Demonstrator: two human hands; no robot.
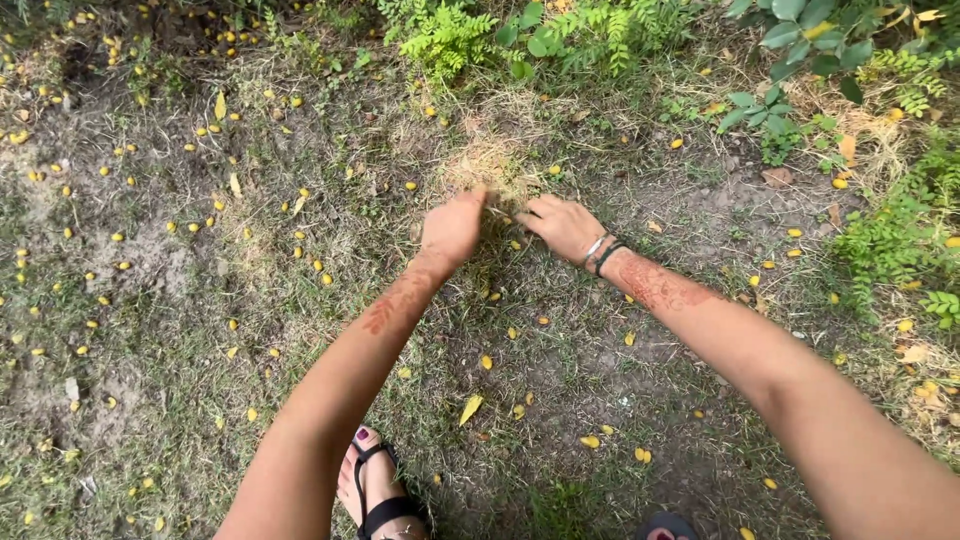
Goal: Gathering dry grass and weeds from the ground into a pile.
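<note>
Dry, straw-coloured grass clump [492,165] sits at centre-far in the head view, just beyond both hands. Person's arms reach fwd & converge w/ elbows near, wrists far.

Left hand [453,228]: back of hand up, fingers curled in and pointing far, fingertips at the near edge of the dry clump, seemingly pinching some strands; can't tell how firm the grip is. Forearm runs from btm-left up to centre, reddish-brown henna pattern along it.

Right hand [562,225]: just right of the left hand, close but not touching. Knuckles up, fingers bent toward the left, tips low at the grass; whether it's clamped on anything can't be told. Bangles [601,252] at the wrist, one pale, one dark. Forearm comes in from btm-right, also w/ henna.

Ground [150,300]: patchy soil & thin grass, scattered w/ small yellow fallen leaves [470,407] all round. Green leafy plants [450,35] along the far edge & right side. Near btm: foot in black strappy sandal [380,490], left of centre, under the left arm.
</note>
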